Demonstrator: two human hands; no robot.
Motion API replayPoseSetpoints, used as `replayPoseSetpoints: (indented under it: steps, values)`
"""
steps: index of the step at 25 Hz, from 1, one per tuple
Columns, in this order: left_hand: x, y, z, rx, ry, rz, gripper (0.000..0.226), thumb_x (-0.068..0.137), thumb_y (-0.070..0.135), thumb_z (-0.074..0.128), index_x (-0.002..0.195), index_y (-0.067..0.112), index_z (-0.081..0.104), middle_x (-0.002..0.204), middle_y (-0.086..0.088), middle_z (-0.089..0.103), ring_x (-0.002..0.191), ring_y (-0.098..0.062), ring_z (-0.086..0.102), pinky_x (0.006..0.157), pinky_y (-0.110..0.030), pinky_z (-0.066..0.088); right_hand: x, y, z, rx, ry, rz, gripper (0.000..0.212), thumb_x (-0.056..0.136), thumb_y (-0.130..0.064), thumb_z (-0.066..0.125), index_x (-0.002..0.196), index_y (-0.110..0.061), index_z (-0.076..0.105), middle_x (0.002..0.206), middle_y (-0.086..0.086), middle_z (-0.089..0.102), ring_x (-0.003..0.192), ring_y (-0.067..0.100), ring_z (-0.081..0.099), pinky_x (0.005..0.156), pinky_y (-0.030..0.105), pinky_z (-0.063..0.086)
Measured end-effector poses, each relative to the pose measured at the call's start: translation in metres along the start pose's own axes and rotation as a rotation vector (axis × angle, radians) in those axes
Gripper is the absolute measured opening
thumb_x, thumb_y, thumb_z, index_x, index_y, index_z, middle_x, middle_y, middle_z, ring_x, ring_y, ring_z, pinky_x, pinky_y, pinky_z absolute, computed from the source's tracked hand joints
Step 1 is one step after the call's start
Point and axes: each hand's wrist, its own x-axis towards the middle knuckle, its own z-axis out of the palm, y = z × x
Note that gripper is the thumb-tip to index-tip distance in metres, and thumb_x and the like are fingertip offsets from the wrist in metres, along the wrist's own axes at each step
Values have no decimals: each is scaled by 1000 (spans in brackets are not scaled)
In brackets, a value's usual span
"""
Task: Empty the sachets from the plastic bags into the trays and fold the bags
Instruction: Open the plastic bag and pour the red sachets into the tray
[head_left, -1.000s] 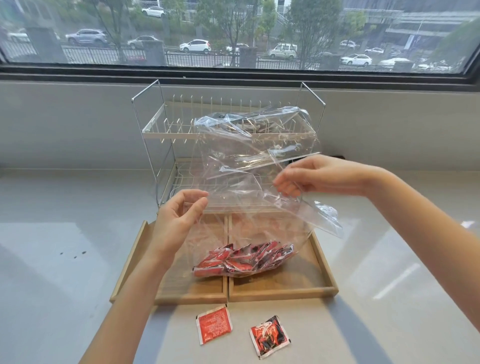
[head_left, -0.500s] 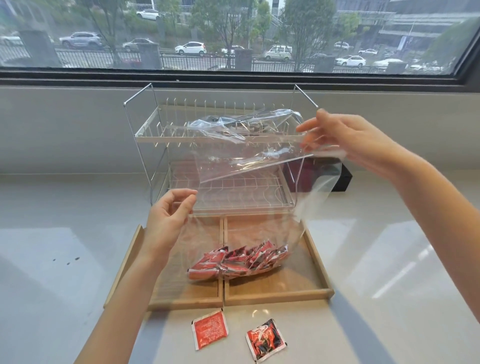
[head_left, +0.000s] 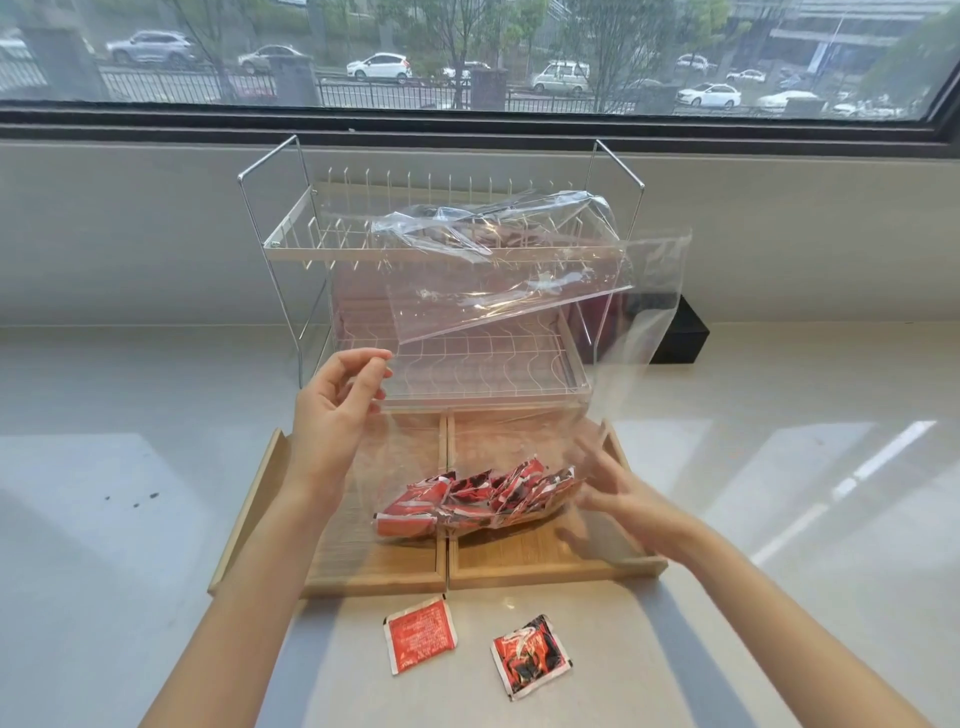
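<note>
The person's left hand (head_left: 332, 415) was raised above the left wooden tray (head_left: 363, 564), its thumb and forefinger pinched on the left edge of a clear plastic bag (head_left: 519, 312). The bag stood open and tall over the trays, its upper part reaching up in front of the white wire rack (head_left: 431, 249) behind them and its right flap hanging loose above the right wooden tray (head_left: 550, 564). A heap of red sachets (head_left: 483, 496) lay in the bottom of the bag, resting across the divide between the two trays, which sat side by side and touching.

The right hand (head_left: 618, 509) was low over the right tray, blurred, its fingers spread and held just beside the right end of the sachet heap; whether it touched the bag could not be told. It gripped nothing that could be seen.

On the pale counter (head_left: 130, 519) in front of the trays lay two loose sachets apart from each other: a plain red one (head_left: 420, 635) nearer the left tray and a red-and-black one (head_left: 531, 662) nearer the right tray. A second crumpled clear bag (head_left: 467, 223) rested on the rack's upper shelf. A black box (head_left: 680, 338) sat behind the trays to the right of the rack, partly seen through the plastic.
</note>
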Motion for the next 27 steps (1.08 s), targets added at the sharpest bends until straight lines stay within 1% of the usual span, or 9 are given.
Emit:
replayPoseSetpoints:
  steps: [3, 7, 9, 12, 15, 16, 19, 23, 27]
  values:
    - [-2, 0, -3, -18, -66, -20, 12, 78, 45, 58, 84, 38, 65, 75, 21, 67, 69, 5, 57, 63, -9, 46, 13, 9, 21, 32, 57, 59, 78, 79, -11, 68, 140, -27, 24, 129, 0, 48, 96, -4, 59, 69, 7, 49]
    - [-15, -17, -21, -54, -190, -87, 52, 59, 70, 62, 103, 43, 60, 101, 18, 69, 98, -2, 62, 79, -13, 48, 25, 3, 32, -57, 169, 79, 63, 81, -18, 67, 135, -20, 35, 117, 5, 56, 98, 16, 60, 93, 34, 50]
    - [-31, -34, -29, 19, -272, -179, 67, 52, 73, 65, 113, 52, 47, 116, 22, 61, 108, 6, 55, 82, -10, 46, 26, 4, 34, -63, 177, 89, 55, 82, -18, 65, 130, -21, 39, 105, -3, 59, 90, 11, 62, 88, 30, 51]
    - [-61, -70, -23, 100, -386, -420, 81, 59, 42, 78, 123, 53, 30, 127, 18, 46, 100, 13, 55, 76, -8, 47, 25, 6, 38, -26, 189, 73, 43, 84, -15, 63, 121, -22, 42, 96, -7, 60, 78, 0, 60, 67, 9, 49]
    - [-75, -96, -7, 155, -305, -465, 57, 75, 11, 70, 119, 35, 44, 125, -4, 56, 107, -15, 60, 95, -32, 47, 25, 10, 41, -37, 218, 64, 41, 84, -13, 63, 120, -17, 42, 94, -8, 59, 79, -2, 58, 55, 6, 47]
    - [-74, -99, -5, 180, -270, -443, 48, 76, 10, 68, 112, 36, 49, 119, -5, 60, 105, -18, 60, 93, -33, 48, 25, 11, 41, -47, 220, 68, 42, 84, -13, 63, 119, -17, 42, 94, -5, 60, 81, -1, 59, 56, 9, 50]
    - [-71, -104, -1, 263, -262, -416, 40, 77, 16, 68, 98, 45, 50, 101, 8, 63, 93, -4, 61, 73, -11, 47, 23, 16, 42, -133, 190, 90, 42, 81, -17, 67, 112, -24, 40, 92, -12, 59, 85, 2, 60, 60, 9, 49]
    - [-72, -107, 1, 355, -174, -437, 26, 77, 25, 68, 96, 34, 54, 91, 5, 64, 84, -10, 62, 75, -25, 51, 23, 14, 52, -180, 242, 41, 30, 80, -16, 68, 100, -25, 48, 86, -14, 60, 74, -6, 58, 55, 1, 43]
    - [-74, -94, -9, 164, -66, -506, 31, 75, 12, 70, 100, 20, 54, 85, 4, 64, 63, 0, 66, 51, -12, 49, 15, 8, 64, -111, 305, -5, 21, 78, -13, 70, 84, -26, 54, 75, -9, 65, 56, -8, 62, 49, 5, 44]
